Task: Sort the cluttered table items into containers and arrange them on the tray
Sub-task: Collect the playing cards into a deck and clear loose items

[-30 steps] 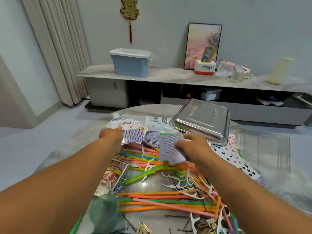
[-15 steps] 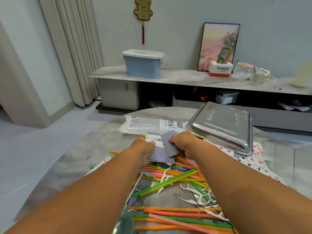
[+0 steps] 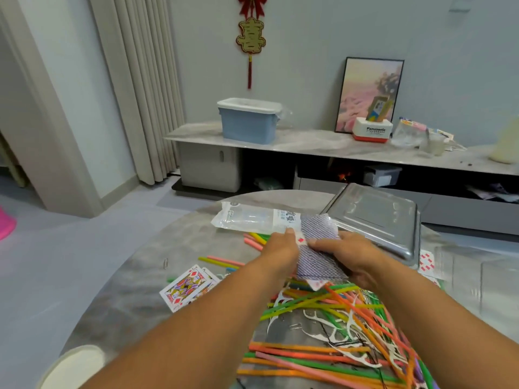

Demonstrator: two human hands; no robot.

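**Both my hands on a bunch of playing cards at the middle of the table**

My left hand [image 3: 282, 248] and my right hand [image 3: 346, 252] meet at the centre of the frame, and between them I hold a loose stack of playing cards [image 3: 318, 248], blue-patterned backs up. My left fingers curl against the stack's left edge, where a red diamond corner peeks out. My right hand grips it from the right, with the thumb lying across the top of the backs. The cards are fanned unevenly, not squared.

Just beyond the cards, to the upper right, sits the metal tray [image 3: 373, 217], upside down, its near edge close behind my right hand. Just behind my left hand, to the tray's left, lies a clear plastic packet [image 3: 252, 219] with printed writing. At the lower right of the frame a heap of coloured sticks [image 3: 323, 357] spreads across the grey table [image 3: 118, 290], mixed with white floss picks [image 3: 331, 335]. Left of my left forearm lie face-up cards [image 3: 188, 287], a jack of diamonds on top. More face-up cards [image 3: 428, 262] show under the tray's right corner. A paperclip [image 3: 165, 263] lies alone on the table's left side.
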